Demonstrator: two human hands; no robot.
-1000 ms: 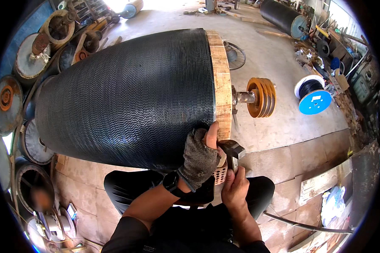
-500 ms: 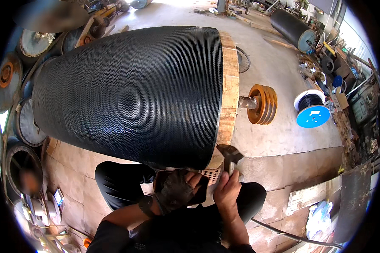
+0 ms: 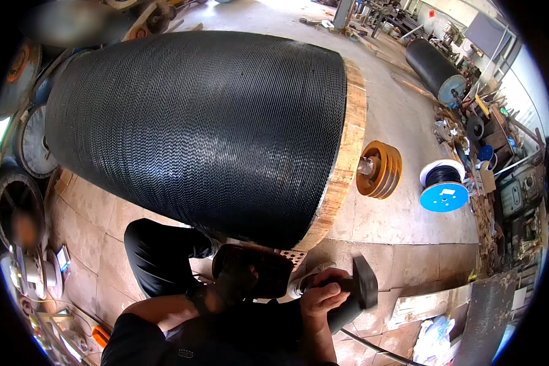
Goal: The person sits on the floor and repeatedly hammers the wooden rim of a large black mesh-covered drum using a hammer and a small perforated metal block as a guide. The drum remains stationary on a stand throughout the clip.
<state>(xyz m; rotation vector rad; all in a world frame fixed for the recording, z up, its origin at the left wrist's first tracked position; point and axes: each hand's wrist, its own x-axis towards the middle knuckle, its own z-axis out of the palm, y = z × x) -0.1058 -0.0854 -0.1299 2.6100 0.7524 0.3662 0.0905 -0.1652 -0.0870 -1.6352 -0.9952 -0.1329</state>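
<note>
A big drum [image 3: 213, 128] wrapped in black ribbed rubber lies on its side, with a pale wooden end disc [image 3: 348, 152] on the right. My left hand [image 3: 247, 274], in a dark glove, is tucked under the drum's lower edge beside a small perforated piece [image 3: 293, 253]; what it holds is hidden. My right hand [image 3: 322, 294] is bare and grips the handle of a hammer [image 3: 365, 282]. The hammer's dark head points right, just below the wooden rim. My legs in black trousers [image 3: 158, 256] are folded under the drum.
An orange grooved pulley [image 3: 381, 169] sits on the drum's shaft. A blue-flanged cable spool [image 3: 444, 186] lies on the concrete floor to the right. A second black roller [image 3: 433, 67] lies at the back right. Metal wheels and discs [image 3: 33, 140] pile up on the left.
My left hand has dropped from the wooden rim to under the drum's lower edge. My right hand with the hammer has swung down and to the right.
</note>
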